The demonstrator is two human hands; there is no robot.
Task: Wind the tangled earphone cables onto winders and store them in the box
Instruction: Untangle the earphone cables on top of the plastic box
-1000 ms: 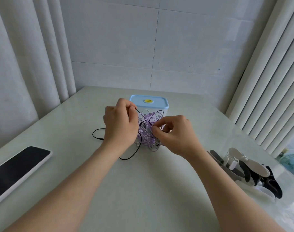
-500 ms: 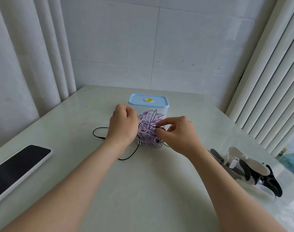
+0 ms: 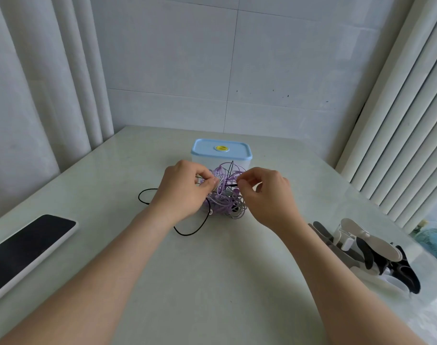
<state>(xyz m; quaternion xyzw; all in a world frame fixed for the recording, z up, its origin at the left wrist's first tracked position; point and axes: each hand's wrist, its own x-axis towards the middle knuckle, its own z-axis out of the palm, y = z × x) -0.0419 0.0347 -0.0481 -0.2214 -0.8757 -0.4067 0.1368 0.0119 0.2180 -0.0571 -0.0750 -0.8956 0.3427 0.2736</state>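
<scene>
A tangle of purple, white and black earphone cables (image 3: pixel 226 195) lies on the pale table (image 3: pixel 212 282), just in front of a clear box with a light blue lid (image 3: pixel 221 150). My left hand (image 3: pixel 181 192) pinches strands at the tangle's left side. My right hand (image 3: pixel 267 195) pinches a strand at its right side, thumb and forefinger together. A black cable (image 3: pixel 162 210) loops out to the left, passes under my left wrist and curls back toward the tangle. Black and white winders (image 3: pixel 371 252) lie in a heap at the right.
A phone with a dark screen in a white case (image 3: pixel 23 247) lies near the table's left edge. White curtains hang on both sides, and a tiled wall stands behind the table. A small teal fan (image 3: pixel 433 235) shows beyond the right edge.
Both hands shifted slightly apart and up on the tangle, the right hand moving from the lower right to the upper right. The tangle looks more pulled open between them.
</scene>
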